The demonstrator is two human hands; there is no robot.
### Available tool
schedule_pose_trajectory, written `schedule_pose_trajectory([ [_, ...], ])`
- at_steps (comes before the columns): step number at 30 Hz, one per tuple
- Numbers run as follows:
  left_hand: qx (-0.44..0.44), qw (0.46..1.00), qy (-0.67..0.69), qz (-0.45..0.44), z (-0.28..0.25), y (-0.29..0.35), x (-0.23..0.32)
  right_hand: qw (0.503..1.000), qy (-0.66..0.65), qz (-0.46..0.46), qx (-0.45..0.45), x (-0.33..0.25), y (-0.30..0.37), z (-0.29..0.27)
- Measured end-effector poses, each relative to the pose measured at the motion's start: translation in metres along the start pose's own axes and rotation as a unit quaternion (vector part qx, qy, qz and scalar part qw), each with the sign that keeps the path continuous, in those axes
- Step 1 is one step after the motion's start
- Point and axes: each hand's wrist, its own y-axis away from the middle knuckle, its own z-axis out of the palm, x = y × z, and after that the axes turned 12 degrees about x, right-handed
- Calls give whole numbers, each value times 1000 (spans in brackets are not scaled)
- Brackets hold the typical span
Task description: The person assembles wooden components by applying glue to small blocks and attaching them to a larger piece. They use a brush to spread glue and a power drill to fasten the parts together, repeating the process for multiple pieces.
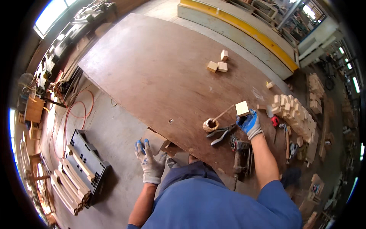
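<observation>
My right hand [249, 123], in a grey glove with blue fingertips, grips a pale square wooden block [242, 108] above the brown tabletop [160, 72]. Just left of it stands a small glue-crusted pot [210, 124] with a stick [224, 113] leaning out. Dark-handled pliers [222, 134] and a corded power tool [239, 154] lie close below. My left hand [148, 160], gloved alike, hangs beside the table's near edge with its fingers stretched out and nothing in it.
A pile of wooden blocks [295, 114] covers the table's right side, near a hammer [287, 143] and a red-handled screwdriver [275, 122]. A few blocks [218, 66] lie farther back. Wooden strips [68, 183] rest on a dark crate [91, 160] on the left floor; a red hose [82, 114] coils behind.
</observation>
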Motion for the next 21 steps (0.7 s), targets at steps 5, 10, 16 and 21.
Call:
schedule_pose_trajectory([
  [5,40,979,160,119,-16,0,10,998,16,-6,-56,43,84,-11],
  [10,-260,881,394,-19,-9,0,45,968,205,-61,-128,141,166,49],
  [16,-334,652,603,-315,26,16,53,894,417,-127,-102,222,202,105],
  [21,-286,550,647,-444,31,27,64,856,475,-185,-91,214,183,96],
])
